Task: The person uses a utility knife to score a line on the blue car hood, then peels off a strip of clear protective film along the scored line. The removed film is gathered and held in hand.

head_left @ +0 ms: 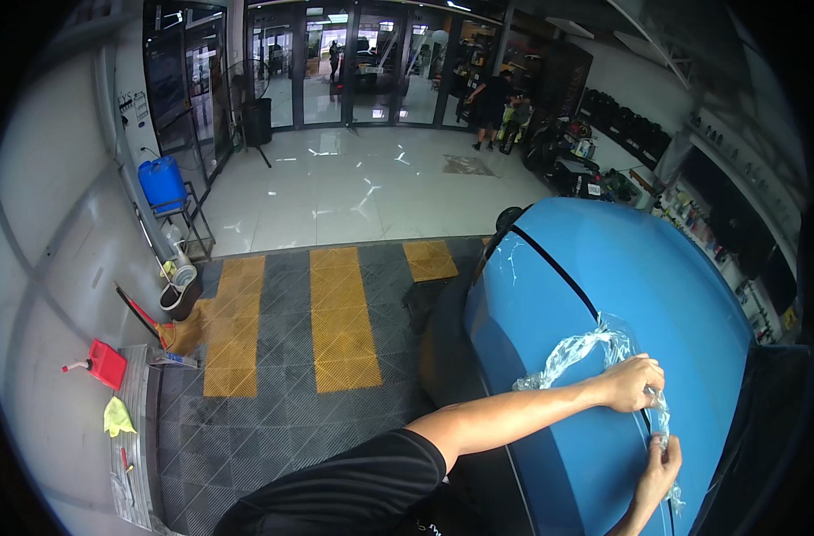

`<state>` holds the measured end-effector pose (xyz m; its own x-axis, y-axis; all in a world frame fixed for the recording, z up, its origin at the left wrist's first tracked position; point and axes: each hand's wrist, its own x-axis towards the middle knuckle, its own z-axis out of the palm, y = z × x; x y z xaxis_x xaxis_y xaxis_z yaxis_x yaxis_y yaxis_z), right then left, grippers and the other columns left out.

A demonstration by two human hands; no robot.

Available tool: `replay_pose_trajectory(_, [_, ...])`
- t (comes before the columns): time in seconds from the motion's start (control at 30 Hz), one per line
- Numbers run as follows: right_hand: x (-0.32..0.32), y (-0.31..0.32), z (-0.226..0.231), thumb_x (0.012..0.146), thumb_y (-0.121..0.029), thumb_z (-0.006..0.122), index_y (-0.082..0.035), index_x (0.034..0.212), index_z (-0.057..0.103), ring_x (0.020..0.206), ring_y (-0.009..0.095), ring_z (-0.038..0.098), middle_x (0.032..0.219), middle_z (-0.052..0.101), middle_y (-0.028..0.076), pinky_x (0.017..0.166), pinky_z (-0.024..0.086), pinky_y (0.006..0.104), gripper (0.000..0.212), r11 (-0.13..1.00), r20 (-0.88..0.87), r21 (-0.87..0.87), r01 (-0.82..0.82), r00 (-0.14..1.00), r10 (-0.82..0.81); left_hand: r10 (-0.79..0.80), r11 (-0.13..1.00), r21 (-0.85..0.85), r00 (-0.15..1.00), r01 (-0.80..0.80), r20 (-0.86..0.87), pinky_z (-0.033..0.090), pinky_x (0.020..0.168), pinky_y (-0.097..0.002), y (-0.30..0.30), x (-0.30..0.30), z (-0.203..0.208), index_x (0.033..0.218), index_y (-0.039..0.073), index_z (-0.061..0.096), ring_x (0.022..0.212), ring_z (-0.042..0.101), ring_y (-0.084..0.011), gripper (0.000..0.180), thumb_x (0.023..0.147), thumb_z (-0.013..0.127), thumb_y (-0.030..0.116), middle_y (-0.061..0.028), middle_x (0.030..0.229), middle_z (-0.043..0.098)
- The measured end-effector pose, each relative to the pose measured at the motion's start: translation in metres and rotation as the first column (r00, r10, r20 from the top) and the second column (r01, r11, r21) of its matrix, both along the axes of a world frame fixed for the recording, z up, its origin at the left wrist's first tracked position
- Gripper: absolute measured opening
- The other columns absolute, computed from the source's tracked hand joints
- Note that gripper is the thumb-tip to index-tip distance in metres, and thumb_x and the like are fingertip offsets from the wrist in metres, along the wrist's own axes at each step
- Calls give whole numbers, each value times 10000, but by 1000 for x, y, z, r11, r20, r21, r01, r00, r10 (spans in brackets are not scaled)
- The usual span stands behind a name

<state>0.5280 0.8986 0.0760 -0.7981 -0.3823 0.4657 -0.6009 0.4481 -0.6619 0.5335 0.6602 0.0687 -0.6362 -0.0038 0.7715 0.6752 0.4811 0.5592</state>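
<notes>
A bunched strip of clear plastic film (568, 348) lies over the glossy blue car panel (595, 259), along a black seam (554, 259) that runs down the panel. My left hand (632, 382) is closed on the film, its arm reaching across from the lower left. Just below it, my right hand (661, 466) pinches the twisted film between thumb and fingers. A loose crumpled end of the film hangs near the seam below my right hand. Between the two hands the film is gathered into a narrow rope.
A blue jerrycan (161, 185) sits on a metal stand at the left wall, above a mop bucket (181, 293). A red fuel can (107, 364) and yellow cloth (118, 417) rest nearer. Another person (490, 109) stands at the back by a motorcycle (559, 165).
</notes>
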Motion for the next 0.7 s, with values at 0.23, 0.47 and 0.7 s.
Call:
replay_pose_trajectory(0.23, [26, -2, -11, 951, -63, 623, 57, 1217, 622, 1031, 257, 603, 1133, 645, 149, 950, 463, 368, 291, 989, -174, -102, -106, 981, 87, -27, 988, -151, 998, 37, 65, 417, 1067, -439, -6, 0, 2, 940, 20, 734, 1133, 617, -313, 136, 835, 718, 105, -150, 1560, 486])
replay_pose_trajectory(0.47, [23, -4, -12, 894, -33, 645, 34, 1382, 554, 1256, 332, 543, 1344, 586, 190, 1113, 382, 414, 501, 988, -94, -88, -123, 989, 115, 8, 998, -68, 978, 6, 209, 271, 1244, -496, -4, -3, 8, 1219, -12, 671, 1508, 343, -393, 391, 839, 695, 79, -242, 1702, 164])
replay_pose_trajectory(0.7, [24, -20, -21, 851, -92, 715, 36, 1317, 582, 1241, 384, 558, 1327, 610, 215, 1070, 407, 478, 501, 994, -313, 46, 103, 946, -84, 75, 952, -306, 980, -16, 184, 383, 1174, -541, 14, 15, 76, 1357, -1, 606, 1370, 513, -435, 583, 778, 637, 54, -248, 1431, 588])
